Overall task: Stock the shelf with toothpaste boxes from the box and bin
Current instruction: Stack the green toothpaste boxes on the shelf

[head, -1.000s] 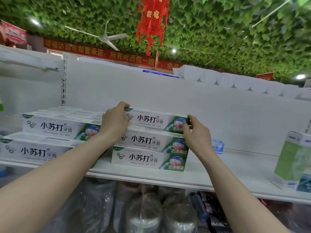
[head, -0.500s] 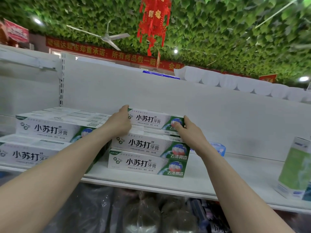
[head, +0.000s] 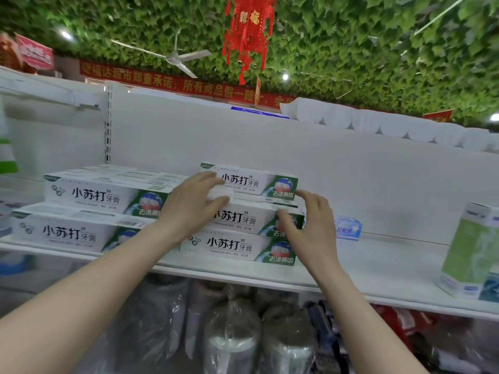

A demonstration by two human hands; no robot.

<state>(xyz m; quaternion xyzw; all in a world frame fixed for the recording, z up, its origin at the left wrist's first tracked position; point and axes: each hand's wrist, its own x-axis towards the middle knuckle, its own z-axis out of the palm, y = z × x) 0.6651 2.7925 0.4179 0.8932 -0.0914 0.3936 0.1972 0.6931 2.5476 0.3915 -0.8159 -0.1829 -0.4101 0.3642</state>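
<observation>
Shelf (head: 383, 255): toothpaste boxes (head: 247, 220) stacked between left hand (head: 190, 210), right hand (head: 310, 228).

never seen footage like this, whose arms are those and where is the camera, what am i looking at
No machine here: the two bare arms belong to a person, and the one camera is worn on their head, so you see what they see. Its wide lens bends the edges. In front is a white shop shelf. On it stands a stack of three toothpaste boxes, with more of the same boxes piled to its left, a small blue box behind on the right and a green and white box at the far right. The left hand lies with relaxed fingers against the stack's left end; the right hand is open at its right end. Neither grips anything. Under the shelf are goods wrapped in clear plastic.
</observation>
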